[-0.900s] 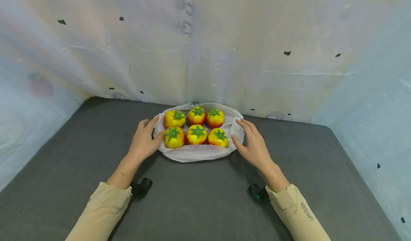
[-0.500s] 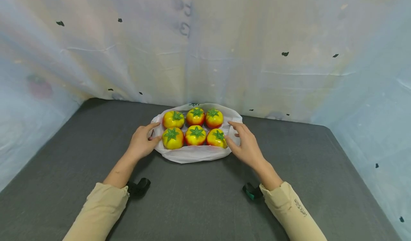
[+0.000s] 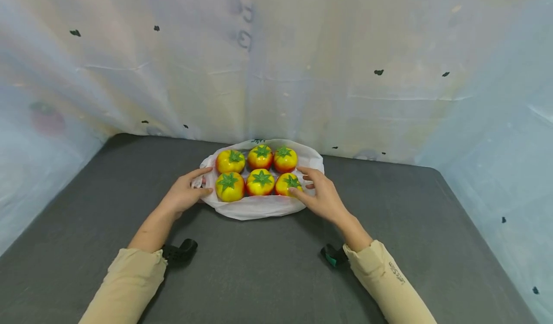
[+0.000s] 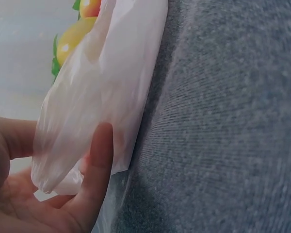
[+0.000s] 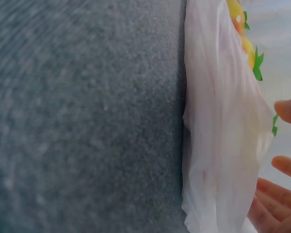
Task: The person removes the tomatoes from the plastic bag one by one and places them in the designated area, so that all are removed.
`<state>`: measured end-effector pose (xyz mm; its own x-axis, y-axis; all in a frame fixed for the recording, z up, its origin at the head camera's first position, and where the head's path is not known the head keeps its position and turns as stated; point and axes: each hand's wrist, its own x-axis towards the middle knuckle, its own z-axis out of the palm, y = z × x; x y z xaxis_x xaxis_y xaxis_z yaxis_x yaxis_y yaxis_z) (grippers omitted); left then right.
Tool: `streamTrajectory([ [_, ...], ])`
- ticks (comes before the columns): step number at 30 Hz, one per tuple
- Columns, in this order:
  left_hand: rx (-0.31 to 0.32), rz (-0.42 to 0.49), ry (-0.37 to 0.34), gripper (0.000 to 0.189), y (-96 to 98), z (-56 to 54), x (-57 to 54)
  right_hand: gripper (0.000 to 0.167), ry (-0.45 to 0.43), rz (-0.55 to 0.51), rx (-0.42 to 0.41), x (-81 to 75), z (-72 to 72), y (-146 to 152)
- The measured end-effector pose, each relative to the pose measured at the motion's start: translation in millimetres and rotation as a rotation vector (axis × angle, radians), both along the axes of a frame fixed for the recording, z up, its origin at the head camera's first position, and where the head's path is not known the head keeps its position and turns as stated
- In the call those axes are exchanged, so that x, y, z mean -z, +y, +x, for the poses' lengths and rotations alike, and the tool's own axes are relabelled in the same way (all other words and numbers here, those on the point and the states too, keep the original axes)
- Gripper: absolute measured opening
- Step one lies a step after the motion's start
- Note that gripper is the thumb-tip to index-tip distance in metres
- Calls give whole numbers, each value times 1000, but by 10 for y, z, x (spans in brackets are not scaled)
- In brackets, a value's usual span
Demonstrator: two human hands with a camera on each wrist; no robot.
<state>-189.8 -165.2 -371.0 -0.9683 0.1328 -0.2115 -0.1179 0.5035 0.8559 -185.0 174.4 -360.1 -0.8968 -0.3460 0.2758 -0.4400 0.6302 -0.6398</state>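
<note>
On the dark grey table lies a thin white plastic bag (image 3: 246, 212) with its mouth spread wide. Several shiny yellow-and-red tomato-like fruits (image 3: 230, 187) with green star-shaped tops sit in it in two rows. My left hand (image 3: 183, 192) holds the bag's left end, thumb in front and fingers behind; the left wrist view shows the film between thumb (image 4: 102, 145) and fingers. Over the bag's right side is my right hand (image 3: 321, 194), fingers spread. Its thumb tip appears over the front right fruit (image 3: 285, 184); whether it touches the fruit I cannot tell.
Translucent whitish sheeting (image 3: 276, 74) with dark marks rises behind the table and at both sides. The bag lies near the table's far edge. A black strap (image 3: 181, 251) shows at the left wrist, another black strap (image 3: 332, 256) at the right.
The right hand has moved left from beside the bag's right rim to over the front right fruit. The left hand has shifted slightly left, the bag's left edge stretching with it. The fruits keep their arrangement.
</note>
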Motion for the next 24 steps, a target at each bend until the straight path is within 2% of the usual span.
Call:
streamTrajectory([
  [6, 22, 122, -40, 67, -35, -6, 22, 63, -56, 53, -20, -8, -23, -15],
  [9, 24, 152, -54, 68, -47, -7, 15, 65, -99, 70, -38, -18, -44, -19],
  [13, 20, 163, -82, 69, -24, -10, -8, 64, -133, 66, -59, -12, -80, -9],
  [17, 22, 176, -101, 71, -9, -8, -11, 59, -129, 65, -62, 9, -102, -17],
  [24, 39, 171, -97, 75, -43, -12, 14, 61, -163, 51, -44, 27, -104, -51],
])
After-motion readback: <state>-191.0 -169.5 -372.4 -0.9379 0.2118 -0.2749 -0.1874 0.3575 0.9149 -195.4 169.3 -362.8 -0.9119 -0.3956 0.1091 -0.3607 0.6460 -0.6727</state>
